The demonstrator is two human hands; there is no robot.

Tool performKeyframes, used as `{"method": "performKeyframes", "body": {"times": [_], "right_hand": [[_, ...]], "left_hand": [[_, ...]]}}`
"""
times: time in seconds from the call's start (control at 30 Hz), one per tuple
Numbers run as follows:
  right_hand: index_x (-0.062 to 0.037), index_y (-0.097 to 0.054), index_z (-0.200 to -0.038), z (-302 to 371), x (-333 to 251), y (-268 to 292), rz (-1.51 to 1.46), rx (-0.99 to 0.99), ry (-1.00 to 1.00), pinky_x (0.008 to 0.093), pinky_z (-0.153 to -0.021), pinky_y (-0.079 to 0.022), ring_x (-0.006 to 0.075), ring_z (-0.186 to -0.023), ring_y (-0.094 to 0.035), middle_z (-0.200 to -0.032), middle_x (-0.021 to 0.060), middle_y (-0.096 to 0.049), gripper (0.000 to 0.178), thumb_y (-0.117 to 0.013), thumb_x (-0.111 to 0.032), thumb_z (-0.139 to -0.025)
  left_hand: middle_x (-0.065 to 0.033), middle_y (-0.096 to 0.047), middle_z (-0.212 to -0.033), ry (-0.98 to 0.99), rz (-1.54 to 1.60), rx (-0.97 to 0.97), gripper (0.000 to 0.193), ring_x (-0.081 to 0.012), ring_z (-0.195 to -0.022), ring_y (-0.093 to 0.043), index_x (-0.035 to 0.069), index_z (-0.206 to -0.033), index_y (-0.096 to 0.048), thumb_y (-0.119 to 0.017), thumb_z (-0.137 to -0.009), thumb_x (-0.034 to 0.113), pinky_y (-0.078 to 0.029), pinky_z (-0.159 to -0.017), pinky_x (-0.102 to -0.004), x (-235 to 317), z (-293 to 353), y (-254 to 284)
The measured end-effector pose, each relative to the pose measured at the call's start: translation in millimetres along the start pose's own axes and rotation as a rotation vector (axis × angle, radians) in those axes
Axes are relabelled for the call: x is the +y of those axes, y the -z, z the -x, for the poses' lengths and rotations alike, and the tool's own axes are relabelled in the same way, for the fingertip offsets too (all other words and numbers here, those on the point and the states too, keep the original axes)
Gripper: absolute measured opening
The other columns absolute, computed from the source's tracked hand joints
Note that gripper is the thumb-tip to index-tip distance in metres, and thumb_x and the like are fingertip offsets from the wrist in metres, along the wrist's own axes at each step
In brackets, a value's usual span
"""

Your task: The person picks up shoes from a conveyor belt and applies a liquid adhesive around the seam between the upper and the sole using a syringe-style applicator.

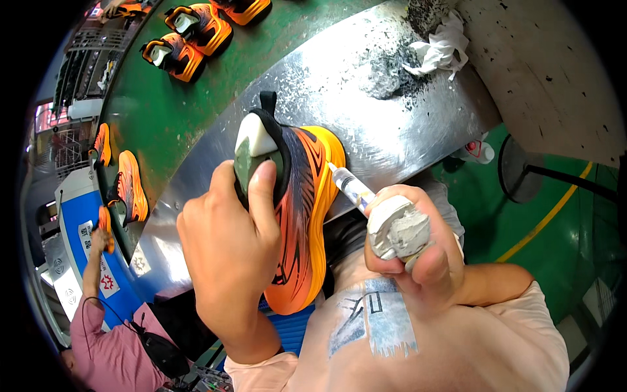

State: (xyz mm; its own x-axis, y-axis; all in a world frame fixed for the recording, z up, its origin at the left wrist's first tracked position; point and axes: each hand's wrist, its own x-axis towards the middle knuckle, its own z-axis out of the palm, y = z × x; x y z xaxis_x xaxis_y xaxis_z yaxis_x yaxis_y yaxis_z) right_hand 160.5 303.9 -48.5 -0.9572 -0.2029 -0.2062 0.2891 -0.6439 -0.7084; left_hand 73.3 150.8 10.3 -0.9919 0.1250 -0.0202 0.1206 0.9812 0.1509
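An orange, purple and black running shoe (297,215) with a thick yellow sole stands tilted before me, its toe toward my body. A green and white shoe last (256,140) fills its opening. My left hand (228,242) is closed on that last at the collar, thumb on one side and fingers on the other. My right hand (424,255) is closed round a clear syringe (353,187) whose tip is at the sole's edge; whether it touches I cannot tell. A whitish-grey crusted lump (400,228) sits at the syringe's rear, within the same grip.
A metal bench (313,78) lies beneath, with black smudges and a crumpled white cloth (444,47) at its far right. More orange shoes (199,29) stand on the green surface beyond. At left, a co-worker's hand (99,240) touches another shoe. A white bottle (480,152) is below the bench.
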Motion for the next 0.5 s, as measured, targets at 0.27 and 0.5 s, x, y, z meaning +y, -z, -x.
{"method": "performKeyframes", "body": {"times": [0.27,0.5], "right_hand": [[0.0027,-0.029,-0.124,17,12,-20,0.117,-0.063,0.048,0.02,-0.054,-0.032,0.0059,-0.062,-0.039,-0.076,0.0038,-0.045,0.085,-0.05,-0.068,-0.08],[-0.0136,-0.053,-0.107,-9,10,3,-0.375,0.168,-0.08,0.0225,-0.043,-0.021,0.0071,-0.049,-0.026,-0.057,-0.0039,-0.035,0.063,-0.032,-0.069,-0.087]], "left_hand": [[-0.0256,-0.054,-0.058,-0.031,-0.04,0.041,0.04,-0.0444,-0.059,-0.055,-0.004,-0.066,-0.056,-0.054,-0.089,0.029,-0.042,-0.056,-0.0497,-6,-3,0],[-0.0256,-0.061,-0.106,-0.187,0.254,0.28,0.044,-0.0374,-0.09,-0.062,0.005,-0.127,-0.052,-0.058,-0.087,0.021,-0.05,-0.078,-0.0394,-32,26,-18]]}}
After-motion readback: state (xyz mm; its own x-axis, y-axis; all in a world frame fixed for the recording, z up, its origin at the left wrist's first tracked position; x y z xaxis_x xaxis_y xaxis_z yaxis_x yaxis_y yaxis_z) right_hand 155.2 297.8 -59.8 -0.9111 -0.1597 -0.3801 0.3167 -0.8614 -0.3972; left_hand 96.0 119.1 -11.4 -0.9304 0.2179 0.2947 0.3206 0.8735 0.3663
